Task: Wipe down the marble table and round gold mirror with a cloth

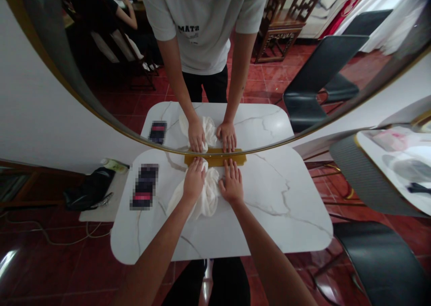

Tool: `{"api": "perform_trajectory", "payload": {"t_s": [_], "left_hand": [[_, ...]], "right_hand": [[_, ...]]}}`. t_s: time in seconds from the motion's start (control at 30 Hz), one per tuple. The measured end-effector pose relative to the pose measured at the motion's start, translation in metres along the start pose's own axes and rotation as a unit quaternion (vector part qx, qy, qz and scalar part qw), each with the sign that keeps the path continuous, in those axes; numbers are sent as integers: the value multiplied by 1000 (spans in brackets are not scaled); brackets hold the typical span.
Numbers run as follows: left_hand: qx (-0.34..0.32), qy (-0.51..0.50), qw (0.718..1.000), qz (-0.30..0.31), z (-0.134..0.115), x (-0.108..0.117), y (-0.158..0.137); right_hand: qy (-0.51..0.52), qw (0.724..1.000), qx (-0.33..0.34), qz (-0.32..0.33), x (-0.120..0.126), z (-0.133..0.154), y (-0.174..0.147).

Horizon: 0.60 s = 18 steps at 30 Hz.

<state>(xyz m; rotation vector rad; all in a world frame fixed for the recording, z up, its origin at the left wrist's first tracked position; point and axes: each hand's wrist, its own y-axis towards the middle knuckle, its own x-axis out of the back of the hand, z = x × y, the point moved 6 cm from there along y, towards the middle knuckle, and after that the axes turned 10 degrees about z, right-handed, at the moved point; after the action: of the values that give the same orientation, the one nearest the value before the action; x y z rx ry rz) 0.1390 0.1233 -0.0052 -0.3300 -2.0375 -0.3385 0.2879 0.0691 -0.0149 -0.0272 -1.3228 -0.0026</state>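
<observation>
A large mirror (215, 86) with a gold rim stands on a gold base (215, 161) at the back of a white marbled table (279, 220). My left hand (194, 182) presses on a crumpled white cloth (209, 194); part of it sticks up beside the fingers, which reach onto the base. Flat with fingers stretched, my right hand (232, 182) rests at the right part of the base, its fingertips touching the gold. The thumb lies close to the cloth's right edge. Both hands and the cloth are reflected in the mirror.
A blurred-out dark item (144, 187) lies on the table's left side. Beyond it, a low surface holds a black bag (89, 189) and a bottle (114, 164). A black chair (380, 256) stands at right, near another table (400, 171). The reflection includes a seated person.
</observation>
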Motion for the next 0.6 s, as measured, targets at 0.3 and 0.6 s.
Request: {"api": "perform_trajectory", "payload": {"t_s": [0.3, 0.6], "left_hand": [[10, -23, 1000, -18, 0, 0, -3], [92, -23, 993, -67, 32, 14, -11]], "right_hand": [[-19, 1000, -1, 3, -1, 1, -1], [-18, 1000, -1, 13, 0, 1, -1]]}}
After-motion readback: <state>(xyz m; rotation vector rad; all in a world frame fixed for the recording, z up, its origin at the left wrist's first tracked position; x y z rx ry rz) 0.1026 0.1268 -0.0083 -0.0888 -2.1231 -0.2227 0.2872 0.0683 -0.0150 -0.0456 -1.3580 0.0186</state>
